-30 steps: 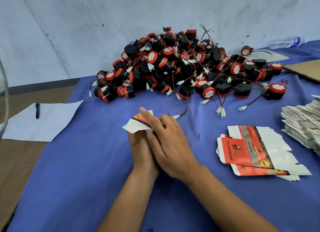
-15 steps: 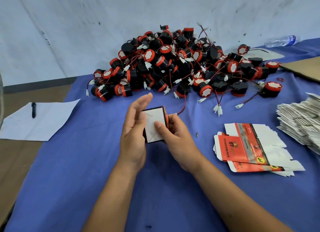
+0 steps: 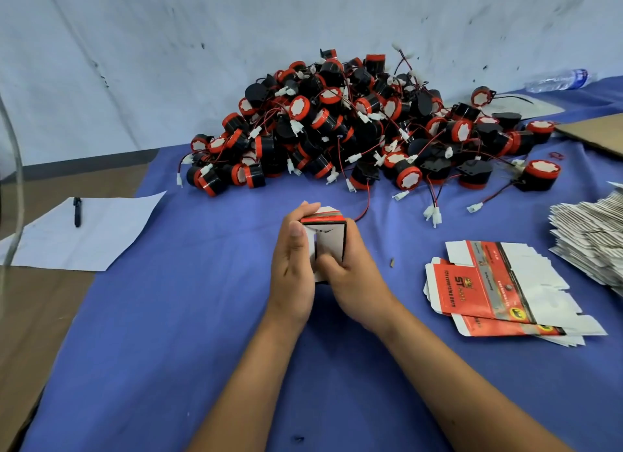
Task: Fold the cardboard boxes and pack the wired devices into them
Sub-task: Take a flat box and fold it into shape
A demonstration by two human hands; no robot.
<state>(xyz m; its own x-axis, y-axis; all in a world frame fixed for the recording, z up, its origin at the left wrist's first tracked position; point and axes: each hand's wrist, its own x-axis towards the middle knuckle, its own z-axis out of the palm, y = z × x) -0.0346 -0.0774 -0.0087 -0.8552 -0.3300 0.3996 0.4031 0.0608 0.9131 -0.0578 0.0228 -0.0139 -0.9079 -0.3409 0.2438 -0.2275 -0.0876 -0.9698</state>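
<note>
Both hands, left hand (image 3: 292, 266) and right hand (image 3: 350, 276), hold a small box (image 3: 326, 236), fingers wrapped around its sides. Thin card looks light and crushable; grip the corners gently.

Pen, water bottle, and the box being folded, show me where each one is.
pen (image 3: 77, 212), head view, middle of its black barrel.
water bottle (image 3: 558, 80), head view, clear body, lying on its side.
box (image 3: 332, 241), head view, white inner flap between both hands.

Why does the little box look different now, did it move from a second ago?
Yes. The box was pressed flat and low; now both hands hold it opened up, nearer the pile of wired devices.
</note>
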